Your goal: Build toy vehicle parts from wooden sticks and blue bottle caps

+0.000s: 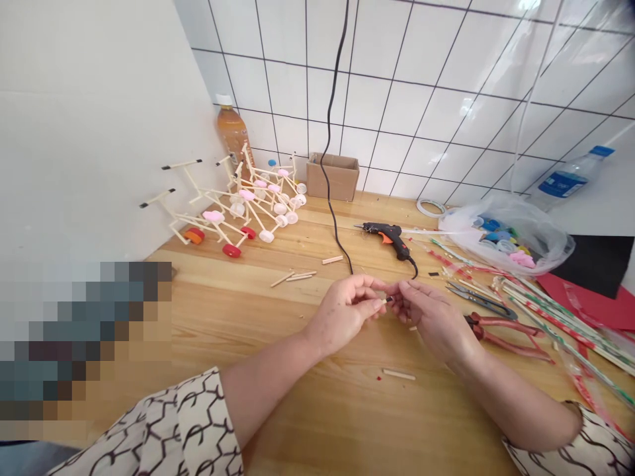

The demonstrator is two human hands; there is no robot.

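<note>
In front of me, my left hand (342, 311) pinches a short wooden stick (384, 301) whose end is wrapped in something black. My right hand (441, 324) meets it from the other side, its fingers closed at the black end; most of the stick is hidden by the fingers. Beyond the hands lies a black hot glue gun (391, 239) with an orange trigger. Short wooden stick pieces (300, 276) lie past my left hand, and another piece (399, 374) is nearer to me. Red-handled pliers (510, 328) and small snips (483, 301) rest beside my right hand.
Several stick-built tricycle models (213, 216) with bottle-cap wheels stand at back left by a tea bottle (232, 125). A cardboard box (333, 178) sits at the wall. To the right are a bag of caps (555, 248), tape roll (430, 208), wrapped sticks (570, 317) and a water bottle (565, 178).
</note>
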